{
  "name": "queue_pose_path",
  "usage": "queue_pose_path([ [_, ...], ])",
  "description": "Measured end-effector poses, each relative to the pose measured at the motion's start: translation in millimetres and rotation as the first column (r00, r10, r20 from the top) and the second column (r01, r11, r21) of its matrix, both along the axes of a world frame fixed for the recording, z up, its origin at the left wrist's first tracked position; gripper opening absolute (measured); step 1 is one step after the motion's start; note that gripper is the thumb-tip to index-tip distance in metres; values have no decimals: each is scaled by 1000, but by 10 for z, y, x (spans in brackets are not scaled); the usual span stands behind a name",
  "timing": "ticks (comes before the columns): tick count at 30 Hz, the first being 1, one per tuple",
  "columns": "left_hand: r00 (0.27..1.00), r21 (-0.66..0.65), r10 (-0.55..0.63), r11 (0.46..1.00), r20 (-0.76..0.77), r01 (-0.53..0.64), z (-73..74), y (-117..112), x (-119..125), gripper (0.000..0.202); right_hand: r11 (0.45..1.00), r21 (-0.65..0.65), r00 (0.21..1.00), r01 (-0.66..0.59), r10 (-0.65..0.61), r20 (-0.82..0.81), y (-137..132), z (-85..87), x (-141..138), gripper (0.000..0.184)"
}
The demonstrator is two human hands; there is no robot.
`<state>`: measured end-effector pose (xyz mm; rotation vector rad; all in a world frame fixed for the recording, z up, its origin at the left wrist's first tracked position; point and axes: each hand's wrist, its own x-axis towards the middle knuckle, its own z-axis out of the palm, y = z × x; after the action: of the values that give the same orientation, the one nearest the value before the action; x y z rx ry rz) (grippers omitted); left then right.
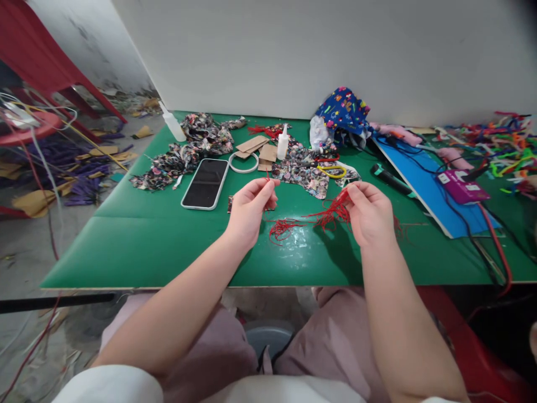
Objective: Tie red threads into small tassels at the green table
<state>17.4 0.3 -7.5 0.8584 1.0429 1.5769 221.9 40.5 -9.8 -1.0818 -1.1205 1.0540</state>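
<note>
Squeeze bottle (174,127) near the far left corner of the table (126,246), dark floral cloth (205,134) right beside it. Phone (205,183) just nearer, face up, screen dark; probably parked there to keep it out of the hands' way. White ring (244,171) next to it, cardboard pieces (251,145) behind, toward the far edge.

Left hand (250,208) over the middle: thumb and index pinched, short red strand (267,175) poking up above the tips. So grasping thread; a tip pinch likely for fine control.

Second bottle (283,145) stands beyond, toward the far edge. Yellow-handled scissors (332,171) right of it, likely left there for easy reach.

Loose tuft (284,228) on the table between the hands, toward the near edge. Can't tell if it joins the main bunch. Red threads (335,212) are in the right hand (371,217), fingers closed on the top end, tails drooping, presumably to let strands separate.

Blue board (409,179) lies slanted toward the right, purple box (462,187) at its right side.
</note>
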Motion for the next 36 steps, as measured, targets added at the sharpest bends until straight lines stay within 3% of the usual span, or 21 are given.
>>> queue_pose_path([
  [3, 977, 6, -2, 1000, -213, 4, 10, -24, 18, 18, 999, -22, 999, -31, 30, -39, -30, -21, -57, 19],
  [6, 905, 17, -26, 999, -424, 37, -15, -66, 73, 20, 990, -56, 992, -129, 128, -25, -101, -47, -172, 16],
  [10, 754, 88, -15, 991, -657, 97, -71, -123, 154, 24, 970, -95, 968, -225, 234, 89, -210, -66, -328, 16],
  [15, 542, 182, 75, 972, -837, 148, -96, -164, 178, 21, 958, -104, 957, -266, 275, 88, -257, -66, -384, 16],
  [18, 446, 204, 96, 958, -890, 200, -90, -181, 174, 19, 956, -100, 957, -276, 283, 59, -251, -69, -377, 15],
  [25, 314, 216, 141, 952, -939, 215, -104, -198, 174, 22, 944, -136, 942, -301, 317, 115, -249, -67, -374, 17],
  [31, 143, 204, 171, 941, -975, 268, -155, -199, 162, 26, 941, -133, 932, -310, 329, 153, -248, -61, -361, 13],
  [36, 59, 195, 185, 933, -981, 304, -168, -205, 129, 30, 929, -149, 920, -340, 361, 152, -230, -74, -343, 13],
])
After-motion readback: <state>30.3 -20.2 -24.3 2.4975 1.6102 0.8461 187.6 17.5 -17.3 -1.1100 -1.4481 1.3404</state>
